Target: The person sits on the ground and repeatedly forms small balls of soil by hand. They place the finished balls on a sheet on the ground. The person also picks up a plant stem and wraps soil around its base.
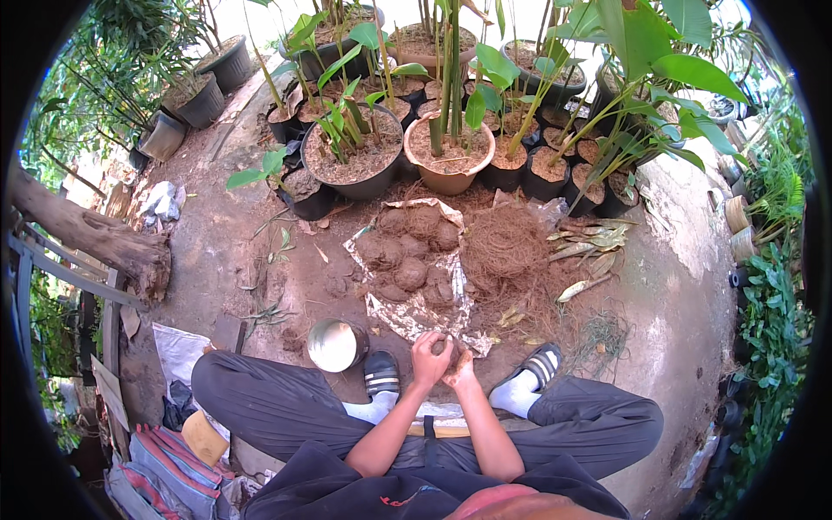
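Observation:
Between my legs, both hands are closed round a small dark brown lump of soil (439,347), mostly hidden by the fingers. My left hand (427,360) wraps it from the left, and my right hand (460,368), smeared with soil, presses on it from the right. Just beyond them lies a crumpled, dirty pale sheet (414,319). Several round brown balls (411,274) of soil and fibre are heaped on its far part. To their right sits a loose pile of brown fibre (505,243). A dark bucket (338,345) with whitish contents stands left of my hands.
Potted plants crowd the far side, among them a brown pot (447,179), a wide black pot (353,182) and several black grow bags (546,173). Dry leaves (585,286) lie right of the fibre. A thick log (95,230) juts in from the left, above a striped bag (165,477).

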The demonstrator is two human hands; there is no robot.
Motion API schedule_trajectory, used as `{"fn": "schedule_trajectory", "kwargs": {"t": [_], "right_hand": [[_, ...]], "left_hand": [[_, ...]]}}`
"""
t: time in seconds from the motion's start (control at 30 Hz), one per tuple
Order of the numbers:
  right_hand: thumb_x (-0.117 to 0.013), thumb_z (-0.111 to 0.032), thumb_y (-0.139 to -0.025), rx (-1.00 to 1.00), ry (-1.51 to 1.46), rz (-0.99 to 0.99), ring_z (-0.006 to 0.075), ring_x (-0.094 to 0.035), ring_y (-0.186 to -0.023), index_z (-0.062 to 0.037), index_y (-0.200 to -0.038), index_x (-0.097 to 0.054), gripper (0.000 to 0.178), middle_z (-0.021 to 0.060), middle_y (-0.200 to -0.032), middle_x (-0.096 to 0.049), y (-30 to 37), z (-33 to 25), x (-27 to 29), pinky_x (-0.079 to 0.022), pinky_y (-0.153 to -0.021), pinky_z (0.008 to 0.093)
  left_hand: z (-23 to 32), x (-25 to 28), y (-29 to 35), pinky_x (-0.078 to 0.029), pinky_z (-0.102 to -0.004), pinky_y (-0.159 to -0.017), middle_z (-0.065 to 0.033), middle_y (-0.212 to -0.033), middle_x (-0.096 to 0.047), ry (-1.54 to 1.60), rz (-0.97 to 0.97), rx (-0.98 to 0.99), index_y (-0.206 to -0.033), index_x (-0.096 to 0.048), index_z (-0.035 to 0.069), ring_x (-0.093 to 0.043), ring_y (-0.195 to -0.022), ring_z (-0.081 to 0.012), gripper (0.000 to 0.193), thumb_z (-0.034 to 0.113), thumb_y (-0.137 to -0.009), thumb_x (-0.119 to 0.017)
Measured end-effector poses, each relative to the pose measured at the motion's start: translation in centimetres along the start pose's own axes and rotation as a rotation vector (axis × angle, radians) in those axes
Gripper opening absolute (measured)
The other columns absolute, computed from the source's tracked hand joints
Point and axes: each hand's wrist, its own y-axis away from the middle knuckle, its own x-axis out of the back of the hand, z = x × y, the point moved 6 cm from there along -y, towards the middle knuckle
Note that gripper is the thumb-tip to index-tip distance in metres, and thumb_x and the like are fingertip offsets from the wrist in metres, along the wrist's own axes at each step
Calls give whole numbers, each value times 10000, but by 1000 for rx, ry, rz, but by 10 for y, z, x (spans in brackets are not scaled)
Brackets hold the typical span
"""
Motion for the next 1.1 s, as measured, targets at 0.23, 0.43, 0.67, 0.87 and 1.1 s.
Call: {"fn": "schedule_trajectory", "kwargs": {"t": [0.23, 0.43, 0.67, 0.87, 1.1], "right_hand": [[-449, -326, -935, -33, 122, -55, 262, -629, -992, -89, -1125, -595, 337, 102, -1095, -641, -29, -9, 27, -522, -871, 429], [-518, -387, -897, 49, 148, 25, 261, -620, -1003, -112, -1121, -601, 364, 97, -1117, -630, -26, -16, 35, -527, -866, 424], [-499, -458, -886, -7, 86, -121, 263, -615, -981, -83, -1093, -607, 441, 103, -1060, -634, -26, -15, 18, -516, -859, 422], [-528, -620, -826, -17, 145, -24, 297, -580, -1049, -45, -1157, -587, 666, 133, -1181, -591, -22, -34, 17, -476, -918, 465], [-504, -751, -752, -137, 130, -156, 335, -529, -1137, -7, -1391, -337, 994, 182, -1304, -497, -7, -44, -3, -443, -954, 478]], "left_hand": [[-2, 3, -9, -482, -344, -754, -146, -843, -630, 63, -2, 123, -834, -643, -32, -630, -805, -281, 140, 94, -775, -653], [20, -3, -6, -440, -404, -850, -143, -989, -596, -102, -183, -86, -922, -641, 31, -564, -962, -327, 222, 182, -762, -670], [7, -10, 3, -425, -405, -897, -143, -1012, -600, -133, -157, -131, -967, -634, 40, -549, -1009, -344, 287, 216, -746, -686], [2, -14, -1, -459, -387, -890, -160, -1045, -629, -32, -278, 38, -991, -621, 32, -605, -997, -322, 368, 294, -755, -727], [-48, -27, 2, -449, -321, -925, -56, -1101, -613, 506, -609, 373, -1136, -526, 66, -561, -1039, -152, 682, 190, -573, -892]]}}
